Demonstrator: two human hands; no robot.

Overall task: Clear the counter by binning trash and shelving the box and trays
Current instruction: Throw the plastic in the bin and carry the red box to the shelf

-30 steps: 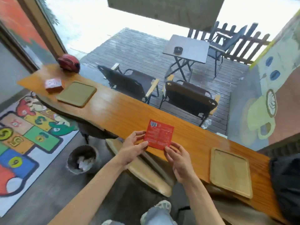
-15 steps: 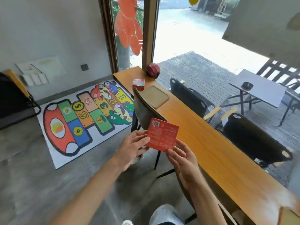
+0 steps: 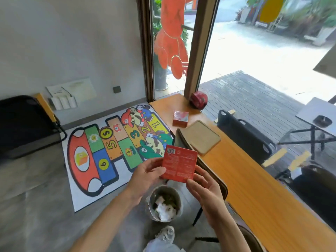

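From the head camera, the person holds a flat red packet point(image 3: 179, 164) between both hands, directly above a small round bin point(image 3: 164, 204) on the floor that already holds crumpled paper. The left hand point(image 3: 148, 176) pinches the packet's lower left edge, thumb on the printed face and fingers curled behind; the right hand point(image 3: 204, 190) supports its lower right corner with the thumb forward and the fingers spread loosely beneath. The bin stands just beside the wooden counter point(image 3: 254, 188), with a chair back point(image 3: 205, 160) rising between the two. Farther along the counter lie a pale tray point(image 3: 201, 136), a small box point(image 3: 180, 118) and a red rounded object point(image 3: 198, 100) near the window post. The step in hand appears to be binning the packet. To do it well, the person should probably lower it closer to the bin's mouth, tilt it edge-down so it does not glide sideways, and release both hands together. A flat light packet could otherwise drift onto the floor or catch the rim.
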